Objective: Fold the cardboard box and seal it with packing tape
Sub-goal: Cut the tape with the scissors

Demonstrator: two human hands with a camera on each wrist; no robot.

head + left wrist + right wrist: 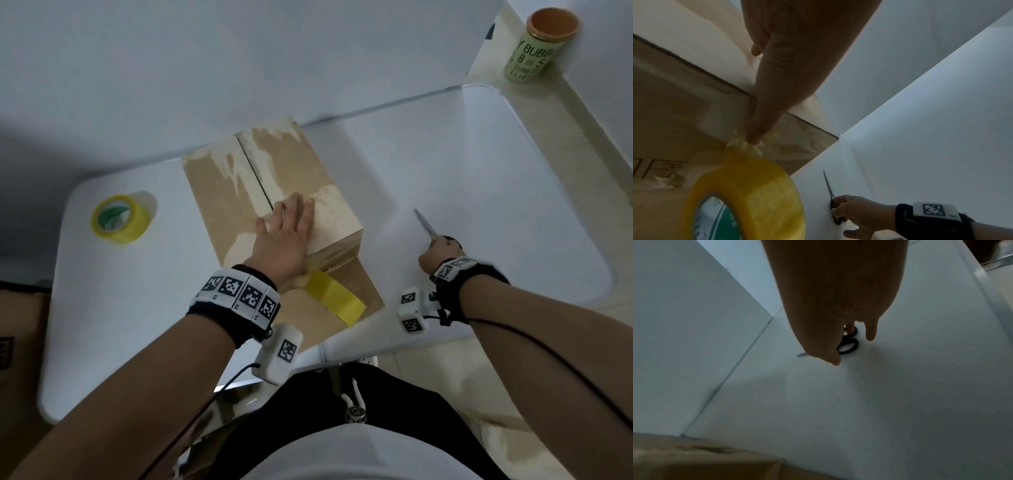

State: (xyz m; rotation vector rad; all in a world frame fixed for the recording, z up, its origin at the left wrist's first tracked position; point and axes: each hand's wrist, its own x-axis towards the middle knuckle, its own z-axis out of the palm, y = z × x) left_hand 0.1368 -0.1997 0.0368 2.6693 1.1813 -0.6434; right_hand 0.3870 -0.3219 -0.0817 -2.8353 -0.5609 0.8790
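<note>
Cardboard box (274, 192) sits closed at centre frame in the head view, on the white table (479, 178), far end against the white backboard (205, 61). Top flaps meet along a dark seam running away from the camera; pale torn patches on the top face where the paper skin is stripped. Left hand (284, 236) lies flat on the near part of the box top, fingers straight and spread, pressing down, not gripping anything. In the left wrist view the left fingers (764, 113) reach over the box edge onto clear crinkled tape on the side wall. A yellow tape roll (334, 299) hangs low against the near face of the box, just below the left wrist; the left wrist view shows it large in the lower left with its strip running up to the box. A second yellow packing tape roll (120, 219) stands on the table at the left of the frame, well apart from the box. Right hand (442, 257) is right of centre on the table, fingers curled down onto the black handles of the scissors (426, 228); one finger sits in a handle loop in the right wrist view, blades closed, tip pointing to the upper left. Scissors lie flat on the table, well apart from the box. Green printed cup (534, 48) with an orange inside stands on the floor at the upper right corner.
</note>
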